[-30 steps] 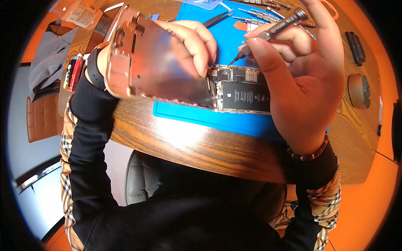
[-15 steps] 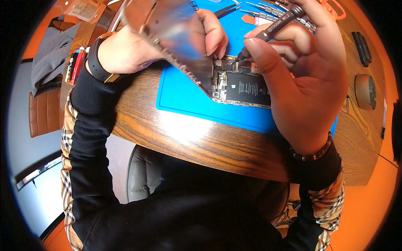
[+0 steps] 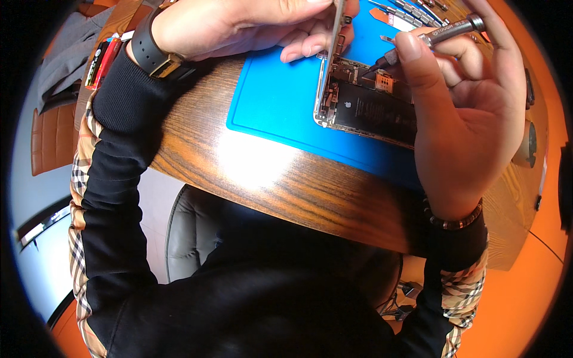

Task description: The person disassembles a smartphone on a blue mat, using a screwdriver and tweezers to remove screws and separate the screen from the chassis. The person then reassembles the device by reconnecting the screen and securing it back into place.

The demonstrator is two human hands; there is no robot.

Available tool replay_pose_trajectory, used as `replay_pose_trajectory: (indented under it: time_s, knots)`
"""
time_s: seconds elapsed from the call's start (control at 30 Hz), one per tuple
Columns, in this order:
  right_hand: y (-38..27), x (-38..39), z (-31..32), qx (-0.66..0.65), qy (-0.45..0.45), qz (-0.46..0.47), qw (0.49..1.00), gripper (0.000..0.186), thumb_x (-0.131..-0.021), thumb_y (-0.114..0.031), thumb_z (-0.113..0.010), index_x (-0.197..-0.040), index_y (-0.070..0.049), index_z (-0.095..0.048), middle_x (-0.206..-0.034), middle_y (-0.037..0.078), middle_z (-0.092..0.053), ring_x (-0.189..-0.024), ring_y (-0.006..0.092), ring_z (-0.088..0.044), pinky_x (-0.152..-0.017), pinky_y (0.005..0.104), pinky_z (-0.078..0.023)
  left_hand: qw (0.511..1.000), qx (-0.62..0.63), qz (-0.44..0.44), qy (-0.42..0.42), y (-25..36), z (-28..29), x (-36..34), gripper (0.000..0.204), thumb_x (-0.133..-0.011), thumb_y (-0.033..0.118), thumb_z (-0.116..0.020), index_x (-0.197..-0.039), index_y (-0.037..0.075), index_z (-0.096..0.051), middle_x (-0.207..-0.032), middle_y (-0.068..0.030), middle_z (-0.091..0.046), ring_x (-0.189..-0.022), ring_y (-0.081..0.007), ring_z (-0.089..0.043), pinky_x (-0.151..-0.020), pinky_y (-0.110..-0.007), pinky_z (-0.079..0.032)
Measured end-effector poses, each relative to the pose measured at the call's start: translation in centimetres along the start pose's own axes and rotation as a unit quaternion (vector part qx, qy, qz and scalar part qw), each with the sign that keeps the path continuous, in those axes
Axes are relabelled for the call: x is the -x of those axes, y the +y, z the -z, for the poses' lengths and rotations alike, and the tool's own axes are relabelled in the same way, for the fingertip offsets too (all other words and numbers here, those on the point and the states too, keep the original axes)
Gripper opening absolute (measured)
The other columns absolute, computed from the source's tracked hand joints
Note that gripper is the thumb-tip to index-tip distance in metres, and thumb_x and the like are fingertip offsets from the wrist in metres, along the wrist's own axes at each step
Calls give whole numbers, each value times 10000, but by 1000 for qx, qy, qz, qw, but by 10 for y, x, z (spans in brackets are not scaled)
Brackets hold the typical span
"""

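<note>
An opened phone lies on the blue mat, its black battery and circuit board bare. My left hand grips the phone's screen panel by its upper part. That panel stands almost edge-on at the left end of the phone body, and some of my fingers show behind it. My right hand holds a dark, slim screwdriver between thumb and fingers. Its tip points down at the board above the battery; whether it touches a screw is too small to tell. My right hand hides the phone's right end.
Several precision screwdrivers and an orange pick lie at the far side of the mat. A red lighter is on the wooden table by my left wrist. A round object sits at the right, partly behind my right hand.
The screen panel has swung from leaning left to nearly upright, with my left hand moving along it. My right hand keeps the screwdriver at the board. The whole view has shifted slightly.
</note>
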State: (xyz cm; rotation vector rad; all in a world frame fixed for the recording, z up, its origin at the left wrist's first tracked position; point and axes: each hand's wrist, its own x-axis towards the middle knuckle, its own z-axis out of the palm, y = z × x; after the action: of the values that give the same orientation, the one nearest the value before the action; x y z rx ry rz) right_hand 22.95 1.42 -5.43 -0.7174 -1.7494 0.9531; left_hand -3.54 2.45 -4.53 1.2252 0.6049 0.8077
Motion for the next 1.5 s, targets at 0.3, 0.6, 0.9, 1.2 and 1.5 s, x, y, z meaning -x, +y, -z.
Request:
replay_pose_trajectory:
  time_s: [0.3, 0.6, 0.9, 1.2, 1.5]
  knots:
    - [-4, -11, 6, 7, 75, -5, 997, 519, -1035, 33, -720, -1513, 62, -519, -949, 120, -747, -792, 138, -713, -741, 266, -615, 987, -136, 80, -3, 12, -9, -4, 402, -1214, 258, -443, -1465, -19, -592, -842, -27, -636, -711, -78, -545, -667, -224, -449]
    - [-33, -14, 45, 51, 199, 111, 972, 611, -1096, -35, -636, -1621, -7, -325, -1024, 225, -721, -825, 225, -716, -669, 318, -634, 989, -130, 75, -7, 0, -4, -9, 375, -1219, 286, -405, -1445, 52, -591, -769, 11, -554, -648, -77, -474, -618, -243, -434]
    - [-39, 12, 4, 89, 11, 130, 987, 872, -1037, 0, -714, -1724, -97, -186, -1094, 270, -757, -839, 226, -752, -725, 319, -650, 898, -433, -76, -10, 7, -1, -8, 393, -1190, 326, -378, -1022, 77, -631, -797, -77, -654, -823, -295, -669, -797, -424, -537]
    - [-30, 11, -4, 205, -11, 103, 973, 806, -933, 91, -807, -1630, 47, -404, -1101, 219, -745, -1014, 294, -798, -903, 364, -633, 718, -603, -348, -20, -27, 12, -39, 223, -996, 122, -614, -1092, -78, -638, -1035, -238, -680, -973, -424, -721, -882, -477, -580]
    - [-20, 7, -2, 199, -76, 126, 969, 842, -847, 121, -881, -1589, 35, -492, -1224, 122, -574, -1029, 291, -785, -895, 368, -654, 736, -591, -331, -7, -36, 18, -49, 222, -1020, 128, -586, -1019, -77, -672, -990, -258, -683, -953, -429, -716, -834, -472, -576]
